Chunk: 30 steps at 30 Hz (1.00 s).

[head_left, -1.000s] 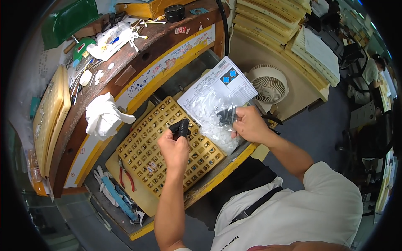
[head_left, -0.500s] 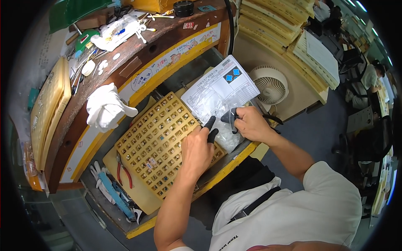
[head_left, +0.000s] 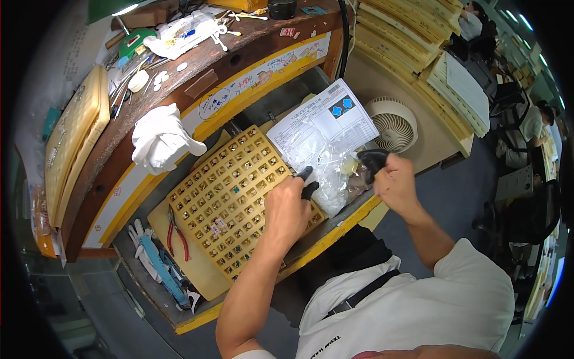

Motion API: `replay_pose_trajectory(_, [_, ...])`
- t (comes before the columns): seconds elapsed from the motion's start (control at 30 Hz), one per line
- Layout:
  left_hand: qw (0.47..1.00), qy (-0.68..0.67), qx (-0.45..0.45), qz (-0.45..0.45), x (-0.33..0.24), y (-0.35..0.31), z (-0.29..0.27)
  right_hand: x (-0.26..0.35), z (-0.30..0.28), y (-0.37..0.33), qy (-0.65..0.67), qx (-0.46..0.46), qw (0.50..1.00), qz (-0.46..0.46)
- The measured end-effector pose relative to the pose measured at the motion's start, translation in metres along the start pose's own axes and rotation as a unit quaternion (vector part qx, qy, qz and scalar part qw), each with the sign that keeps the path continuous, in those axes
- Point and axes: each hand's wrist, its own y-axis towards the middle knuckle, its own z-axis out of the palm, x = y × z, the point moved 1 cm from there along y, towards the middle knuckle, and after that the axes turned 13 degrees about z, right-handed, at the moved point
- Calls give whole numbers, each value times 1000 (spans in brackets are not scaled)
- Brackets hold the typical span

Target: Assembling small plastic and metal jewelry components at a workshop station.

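A clear plastic bag (head_left: 330,194) with white contents lies crumpled beside the yellow tray (head_left: 206,182). Black covers sit on the thumb and index finger of my left hand (head_left: 288,206); these two fingers are apart, their tips resting on the bag's left side. My right hand (head_left: 393,182), with black-covered fingers pressed together, is at the bag's right side. By its fingertips shows a small pale yellow-green piece (head_left: 349,166); what the fingers pinch is hidden. Small glinting pieces fill many of the tray's square pockets. A printed sheet (head_left: 326,116) lies partly under the bag.
Red-handled pliers (head_left: 177,236) rest left of the tray, near a glove and blue strip (head_left: 156,266) in the drawer. A white cloth bundle (head_left: 161,140) hangs at the bench edge. A round fan (head_left: 391,125) stands right, below stacked yellow trays (head_left: 400,36).
My right hand has moved right, away from the middle of the bag, uncovering the yellow-green piece. My left hand stays at the bag's left side. The whole view has shifted slightly.
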Motion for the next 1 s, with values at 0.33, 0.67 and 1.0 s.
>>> replay_pose_trajectory(0.33, [948,-245,-199,-47,2,-3,-27,52,38,1,111,197,970,-93])
replay_pose_trajectory(0.67, [868,-425,-234,-107,18,-9,-33,44,103,58,275,243,928,-58])
replay_pose_trajectory(1.0, [831,-422,-332,-146,19,-7,-38,28,101,65,336,333,880,44])
